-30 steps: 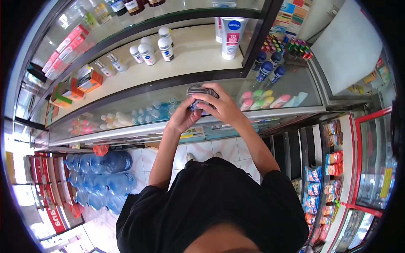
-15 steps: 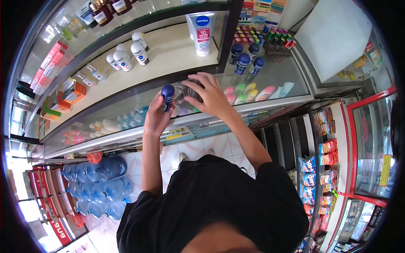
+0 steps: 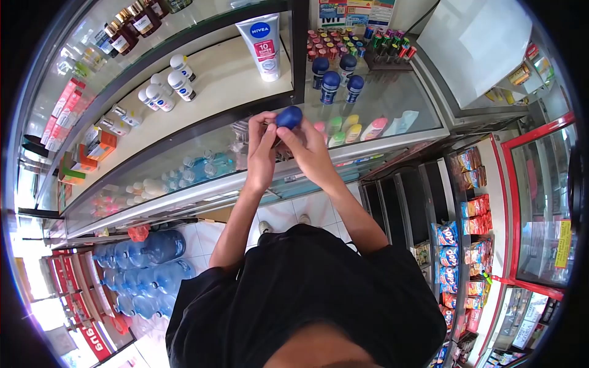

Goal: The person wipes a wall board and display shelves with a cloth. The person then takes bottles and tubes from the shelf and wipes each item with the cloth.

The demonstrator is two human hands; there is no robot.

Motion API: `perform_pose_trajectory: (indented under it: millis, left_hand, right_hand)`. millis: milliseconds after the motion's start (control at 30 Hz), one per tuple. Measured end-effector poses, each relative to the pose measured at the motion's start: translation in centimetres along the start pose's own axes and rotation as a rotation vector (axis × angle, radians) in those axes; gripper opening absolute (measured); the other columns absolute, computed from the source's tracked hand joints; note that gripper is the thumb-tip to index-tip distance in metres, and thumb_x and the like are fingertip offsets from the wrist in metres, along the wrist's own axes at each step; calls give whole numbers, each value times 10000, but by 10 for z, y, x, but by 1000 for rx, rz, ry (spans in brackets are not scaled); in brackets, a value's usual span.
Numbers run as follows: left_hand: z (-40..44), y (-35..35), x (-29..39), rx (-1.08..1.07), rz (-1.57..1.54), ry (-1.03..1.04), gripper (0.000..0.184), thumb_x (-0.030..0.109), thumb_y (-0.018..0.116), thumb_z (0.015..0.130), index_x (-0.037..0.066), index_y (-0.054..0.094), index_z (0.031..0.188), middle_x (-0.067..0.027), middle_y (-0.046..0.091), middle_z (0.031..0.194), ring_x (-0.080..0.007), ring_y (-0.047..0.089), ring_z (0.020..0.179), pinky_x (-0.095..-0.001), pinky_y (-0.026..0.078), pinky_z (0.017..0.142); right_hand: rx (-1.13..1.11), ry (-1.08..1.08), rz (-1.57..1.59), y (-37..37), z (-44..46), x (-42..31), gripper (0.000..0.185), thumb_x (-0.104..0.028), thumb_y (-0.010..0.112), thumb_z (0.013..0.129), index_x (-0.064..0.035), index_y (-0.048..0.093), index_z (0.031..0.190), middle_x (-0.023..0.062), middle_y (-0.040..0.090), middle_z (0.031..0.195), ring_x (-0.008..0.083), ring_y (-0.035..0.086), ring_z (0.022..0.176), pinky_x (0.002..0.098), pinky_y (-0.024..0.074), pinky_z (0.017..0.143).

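Both hands meet around a blue-capped bottle above the glass counter. My left hand has its fingers closed on the bottle's left side. From the right, my right hand grips the same bottle with its thumb and fingers. The rounded blue cap faces up, while the lower part is hidden by the fingers. A grey striped cloth lies on the glass beside my left hand. Several similar blue-capped bottles stand on the counter to the right of the hands.
A shelf with white roll-on bottles and a white tube stands behind the hands. Small nail polish bottles are at the back. Large blue water jugs stand on the floor at left, snack packets at right.
My right hand has left the striped cloth and joined my left hand at the blue-capped bottle. The bottle has moved right and the view has shifted.
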State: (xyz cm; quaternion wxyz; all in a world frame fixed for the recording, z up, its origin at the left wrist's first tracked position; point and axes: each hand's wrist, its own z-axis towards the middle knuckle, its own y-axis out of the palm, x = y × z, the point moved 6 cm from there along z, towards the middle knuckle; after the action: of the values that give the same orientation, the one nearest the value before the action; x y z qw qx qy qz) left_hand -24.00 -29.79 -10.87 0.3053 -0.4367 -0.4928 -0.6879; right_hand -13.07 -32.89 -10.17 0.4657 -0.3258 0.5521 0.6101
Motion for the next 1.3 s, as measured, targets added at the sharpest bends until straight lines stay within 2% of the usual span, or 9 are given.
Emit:
perform_pose_trajectory:
  millis: [200, 333, 467, 567, 800, 900, 1100, 1233, 1300]
  left_hand:
    - [6, 46, 22, -84, 730, 340, 241, 117, 596, 992, 83, 661, 1221, -104, 550, 1192, -265, 543, 1087, -363, 414, 993]
    - [5, 30, 38, -20, 1195, 498, 337, 119, 751, 860, 128, 693, 1191, -104, 578, 1231, -307, 503, 1162, -415, 408, 994]
    - [2, 6, 42, 35, 1513, 423, 547, 224, 807, 807, 134, 625, 1315, -114, 535, 1334, -359, 467, 1225, -477, 377, 1038]
    - [1, -29, 10, -59, 1492, 167, 630, 267, 798, 820, 107, 563, 1382, -118, 508, 1384, -370, 467, 1234, -489, 356, 1064]
    - [-2, -48, 11, -35, 1461, 282, 472, 303, 738, 889, 37, 566, 1239, -134, 587, 1175, -348, 509, 1139, -487, 384, 916]
    - [-6, -53, 21, 47, 1364, 265, 389, 321, 715, 930, 7, 558, 1097, -188, 613, 1090, -412, 551, 1046, -504, 399, 897]
    - [-5, -75, 25, 86, 1024, -3, 474, 305, 664, 989, -28, 438, 1240, -274, 626, 1142, -519, 603, 1009, -511, 456, 868]
    - [-6, -78, 32, 62, 977, 327, 461, 229, 650, 1000, -14, 393, 1295, -276, 652, 1108, -513, 615, 1046, -481, 499, 879]
    - [-6, -76, 38, 30, 951, 361, 447, 195, 646, 999, -9, 394, 1306, -275, 660, 1084, -503, 634, 1021, -469, 511, 868]
  right_hand:
    - [145, -84, -3, -57, 1, -2, 290, -190, 668, 1005, -6, 570, 1207, 20, 656, 1049, 64, 614, 923, 241, 526, 785]
    - [277, -237, -429, -110, -6, -32, 290, -208, 695, 988, -11, 578, 1165, 53, 669, 1008, 103, 636, 903, 265, 541, 755]
    - [411, -318, -819, -157, -3, -49, 321, -214, 715, 969, 22, 577, 1136, 135, 685, 931, 207, 706, 866, 332, 543, 777]
    - [458, -313, -901, -169, 2, -49, 315, -206, 719, 962, 28, 582, 1121, 167, 710, 956, 257, 718, 878, 357, 535, 796]
    - [488, -249, -1035, -173, 5, -46, 296, -226, 713, 965, 27, 598, 1065, 166, 723, 943, 267, 715, 876, 352, 519, 788]
    - [490, -218, -954, -173, 6, -44, 301, -241, 721, 960, 24, 604, 1041, 163, 717, 925, 258, 704, 853, 357, 515, 772]
    - [484, -318, -1037, -178, 9, -41, 303, -263, 718, 963, 11, 596, 1011, 122, 627, 789, 224, 560, 695, 361, 460, 659]
    - [481, -217, -1107, -174, 9, -40, 322, -259, 736, 948, 10, 605, 1065, 135, 632, 877, 245, 573, 766, 377, 463, 707]
    - [511, -442, -1115, -160, 5, -51, 300, -213, 738, 935, 5, 612, 1100, 144, 629, 958, 258, 576, 844, 388, 465, 754]
